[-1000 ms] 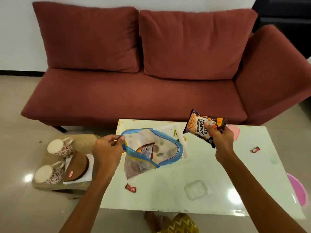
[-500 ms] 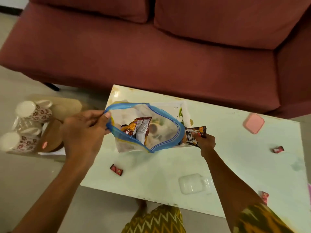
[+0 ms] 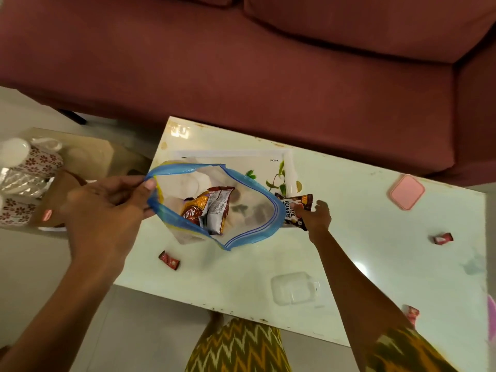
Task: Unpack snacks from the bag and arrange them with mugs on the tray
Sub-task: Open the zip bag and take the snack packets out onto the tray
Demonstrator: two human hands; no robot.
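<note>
My left hand (image 3: 107, 208) pinches the blue rim of a clear zip bag (image 3: 249, 232) and holds it open above the table. Inside lies a brown and orange snack packet (image 3: 212, 208). Under the bag rests a white tray (image 3: 288, 170) with a leaf print, mostly hidden. My right hand (image 3: 315, 216) grips a dark peanut packet (image 3: 291, 210) at the tray's right edge, low over the table. Flowered mugs (image 3: 29, 162) lie on a small side table at the far left.
The pale table (image 3: 349, 251) holds a pink lid (image 3: 406, 191), a clear plastic lid (image 3: 294, 288) and three small red candies (image 3: 169, 260). A brown bowl (image 3: 57, 200) sits by the mugs. A red sofa (image 3: 241, 63) runs behind the table.
My right hand brought the peanut packet down from mid-air to the tray's right edge. My head tilted downward, so the sofa back left the view. My left hand kept the bag open.
</note>
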